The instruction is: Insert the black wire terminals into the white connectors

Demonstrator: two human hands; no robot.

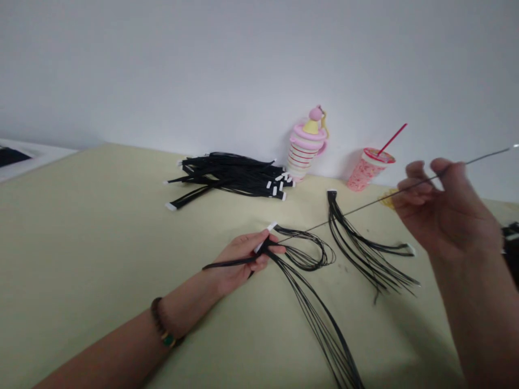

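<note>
Left hand (239, 259) low and near the centre of the view, palm turned down, fingers closed firmly around a bundle of thin black wires (320, 329), just below a flat white connector (266, 237) poking out past the fingertips. Part of the bundle curling into a loop beside the hand, the rest fanning out across the tabletop and running off the bottom of the view. A dark beaded bracelet (161, 321) with a green bead around the left wrist. Right hand (446, 208) raised at the right, thumb and fingers pinched on a thin metal rod (409, 189), the rod slanting from past the hand at upper right down to just beside the wire loop, with contact impossible to tell. Beneath it, a second bundle of black wires (357, 254) lying loose on a pale olive-green table (101, 259), white-tipped ends splayed. Farther back, a heap of black wire bundles (231, 175) with white connectors. Against the white wall (259, 65), a pink-and-white striped novelty bottle (306, 146) and a pink plastic cup (368, 170) with a red straw (392, 139). At the right edge, a dark object (511, 248) too cut off to identify.
</note>
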